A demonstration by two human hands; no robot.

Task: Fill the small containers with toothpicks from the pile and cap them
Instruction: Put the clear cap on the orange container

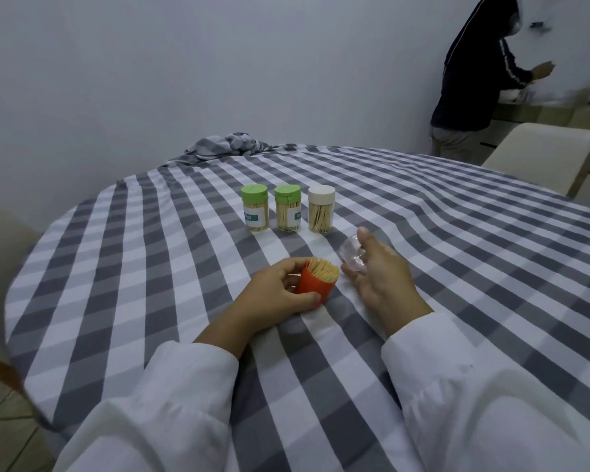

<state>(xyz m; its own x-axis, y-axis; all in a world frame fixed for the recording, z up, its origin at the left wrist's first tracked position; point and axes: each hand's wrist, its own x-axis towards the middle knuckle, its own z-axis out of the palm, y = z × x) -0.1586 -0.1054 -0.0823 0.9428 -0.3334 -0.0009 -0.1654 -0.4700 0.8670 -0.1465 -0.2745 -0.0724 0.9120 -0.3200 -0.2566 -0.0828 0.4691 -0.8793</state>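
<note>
Grey-and-white checked tablecloth (423, 267) covers a round table against a pale wall. Far centre, one row: two green-capped containers (255, 207), (288, 208), then a white-capped container (321, 208) — all full of toothpicks. Near edge: left hand (280, 290) grips a tilted orange container (315, 284) packed with toothpicks (324, 268). Right hand (378, 270) — fingers curled around a clear cap (354, 255), just beside the orange container. Person in dark hoodie (474, 73) at far right.

left hand (280, 294): fingers curled, gripping | right hand (378, 270): fingers curled, gripping
</note>
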